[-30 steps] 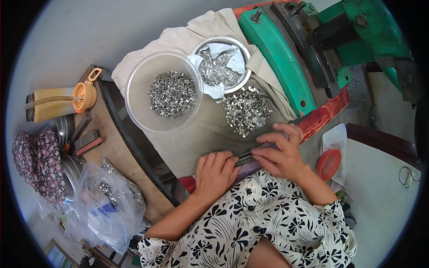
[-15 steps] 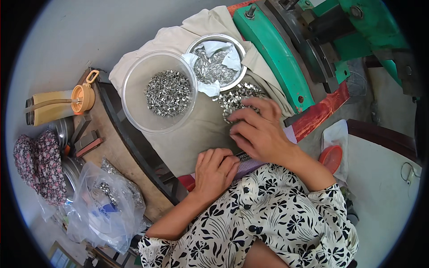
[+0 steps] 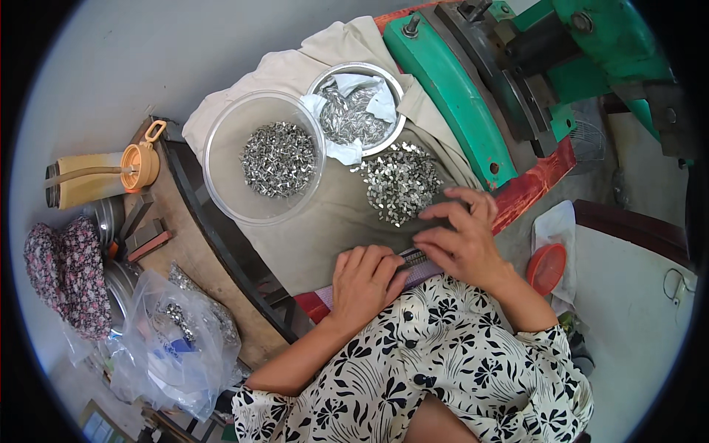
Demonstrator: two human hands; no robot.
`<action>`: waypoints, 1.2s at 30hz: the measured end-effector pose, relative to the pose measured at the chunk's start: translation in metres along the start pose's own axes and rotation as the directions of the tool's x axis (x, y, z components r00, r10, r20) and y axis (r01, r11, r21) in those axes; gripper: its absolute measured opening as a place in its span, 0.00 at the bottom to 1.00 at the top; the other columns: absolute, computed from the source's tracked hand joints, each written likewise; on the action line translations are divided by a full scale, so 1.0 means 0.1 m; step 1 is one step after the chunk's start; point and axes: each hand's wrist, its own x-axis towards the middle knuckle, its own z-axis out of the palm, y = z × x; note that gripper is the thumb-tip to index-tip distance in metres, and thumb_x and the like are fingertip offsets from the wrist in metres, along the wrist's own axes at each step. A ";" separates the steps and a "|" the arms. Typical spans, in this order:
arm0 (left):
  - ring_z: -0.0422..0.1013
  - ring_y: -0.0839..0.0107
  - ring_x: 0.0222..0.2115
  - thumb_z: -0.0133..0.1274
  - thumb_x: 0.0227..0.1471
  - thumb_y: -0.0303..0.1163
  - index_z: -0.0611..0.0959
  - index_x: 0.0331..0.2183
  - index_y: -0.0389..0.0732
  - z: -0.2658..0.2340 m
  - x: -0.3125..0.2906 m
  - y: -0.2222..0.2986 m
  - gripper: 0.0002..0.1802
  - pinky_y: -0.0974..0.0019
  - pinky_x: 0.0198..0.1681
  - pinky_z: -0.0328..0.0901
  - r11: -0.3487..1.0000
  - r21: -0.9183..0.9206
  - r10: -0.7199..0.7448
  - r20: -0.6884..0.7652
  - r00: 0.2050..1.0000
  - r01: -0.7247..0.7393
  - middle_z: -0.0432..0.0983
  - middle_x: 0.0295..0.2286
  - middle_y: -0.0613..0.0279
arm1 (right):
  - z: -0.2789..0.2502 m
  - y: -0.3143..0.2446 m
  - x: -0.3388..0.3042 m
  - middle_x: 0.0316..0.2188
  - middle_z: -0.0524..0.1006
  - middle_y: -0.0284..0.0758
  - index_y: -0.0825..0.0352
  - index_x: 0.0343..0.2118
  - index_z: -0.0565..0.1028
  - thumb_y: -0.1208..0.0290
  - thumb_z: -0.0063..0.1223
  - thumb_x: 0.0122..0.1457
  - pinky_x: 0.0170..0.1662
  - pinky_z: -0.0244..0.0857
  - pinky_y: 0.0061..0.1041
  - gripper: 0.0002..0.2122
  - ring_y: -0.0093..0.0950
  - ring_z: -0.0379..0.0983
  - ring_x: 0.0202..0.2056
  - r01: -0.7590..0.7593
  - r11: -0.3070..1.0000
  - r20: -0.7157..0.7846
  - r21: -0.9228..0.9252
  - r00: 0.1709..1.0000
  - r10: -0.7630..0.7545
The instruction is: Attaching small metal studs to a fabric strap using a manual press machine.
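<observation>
A pile of small shiny metal pieces point(image 3: 402, 181) lies on the cloth-covered bench. Just right of and below it hovers my right hand point(image 3: 469, 240), fingers curved and apart; no piece shows between them. My left hand point(image 3: 363, 284) rests at the bench's near edge, fingers bent and closed over the left end of a narrow dark metal strip point(image 3: 416, 258). Small parts appear lined up along that strip. Behind sit a clear plastic tub point(image 3: 221, 184) of small metal parts and a steel bowl point(image 3: 401, 111) holding slender silvery pieces on pale blue-white lining.
A green machine press point(image 3: 450, 96) stands at the right on a red-edged support. On the left, a wooden surface point(image 3: 196, 273) bears a bottle with an orange lid point(image 3: 140, 166), metal blocks point(image 3: 148, 238) and a clear plastic bag point(image 3: 173, 354). A red dish point(image 3: 547, 269) is at the right.
My right hand has drawn back from the pile, rightward and toward me, uncovering the pieces. My left hand stays at the strip, shifted slightly right. The whole view has dipped a little.
</observation>
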 end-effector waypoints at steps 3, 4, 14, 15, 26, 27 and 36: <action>0.69 0.67 0.34 0.63 0.42 0.30 0.80 0.32 0.45 0.05 0.02 0.01 0.12 0.63 0.38 0.59 0.999 0.033 0.033 -0.015 0.999 -0.033 0.73 0.33 0.68 | 0.06 0.03 0.10 0.41 0.76 0.23 0.54 0.28 0.82 0.67 0.67 0.44 0.55 0.49 0.42 0.07 0.37 0.64 0.53 0.016 1.000 -0.036 -0.007 0.999 -0.016; 0.69 0.67 0.34 0.63 0.42 0.30 0.80 0.32 0.45 0.05 0.02 0.01 0.12 0.63 0.38 0.59 0.999 0.035 0.035 -0.014 0.999 -0.035 0.73 0.33 0.68 | 0.09 0.04 0.13 0.40 0.77 0.23 0.54 0.28 0.82 0.66 0.68 0.43 0.55 0.48 0.41 0.07 0.37 0.65 0.52 0.036 0.999 -0.049 -0.026 0.998 -0.037; 0.71 0.59 0.33 0.61 0.46 0.26 0.81 0.34 0.41 -0.12 0.16 -0.05 0.10 0.58 0.36 0.65 0.999 -0.044 -0.034 -0.068 0.997 0.031 0.73 0.34 0.59 | 0.18 0.00 0.19 0.46 0.74 0.23 0.53 0.29 0.81 0.66 0.67 0.42 0.58 0.47 0.43 0.09 0.33 0.61 0.57 0.172 0.971 0.016 -0.165 0.985 -0.171; 0.71 0.58 0.33 0.61 0.45 0.24 0.81 0.34 0.40 -0.16 0.22 -0.06 0.10 0.58 0.35 0.66 0.999 -0.039 -0.038 -0.105 0.994 0.034 0.73 0.34 0.59 | 0.19 0.01 0.18 0.45 0.74 0.22 0.53 0.29 0.81 0.66 0.67 0.42 0.58 0.47 0.43 0.09 0.32 0.61 0.57 0.165 0.975 -0.012 -0.150 0.986 -0.169; 0.71 0.60 0.32 0.62 0.44 0.23 0.82 0.30 0.39 -0.15 0.45 -0.19 0.07 0.59 0.34 0.66 0.994 0.088 -0.053 -0.122 0.991 0.064 0.72 0.31 0.61 | 0.30 -0.06 0.13 0.44 0.75 0.22 0.54 0.27 0.81 0.66 0.67 0.42 0.58 0.48 0.40 0.08 0.32 0.63 0.55 0.089 0.974 -0.122 -0.209 0.986 -0.116; 0.70 0.60 0.32 0.62 0.43 0.23 0.82 0.29 0.39 -0.16 0.45 -0.18 0.07 0.59 0.34 0.66 0.994 0.073 -0.067 -0.124 0.990 0.077 0.72 0.31 0.61 | 0.28 -0.06 0.13 0.43 0.75 0.22 0.55 0.26 0.80 0.67 0.68 0.41 0.57 0.48 0.40 0.07 0.33 0.63 0.55 0.090 0.976 -0.112 -0.196 0.987 -0.113; 0.70 0.59 0.33 0.63 0.43 0.23 0.81 0.28 0.39 -0.24 0.35 -0.14 0.07 0.59 0.35 0.65 0.986 0.040 -0.160 -0.073 0.984 0.163 0.72 0.31 0.60 | 0.02 0.00 -0.06 0.43 0.77 0.20 0.53 0.23 0.79 0.66 0.69 0.39 0.57 0.48 0.43 0.08 0.35 0.63 0.54 0.028 0.997 -0.082 -0.068 0.996 -0.034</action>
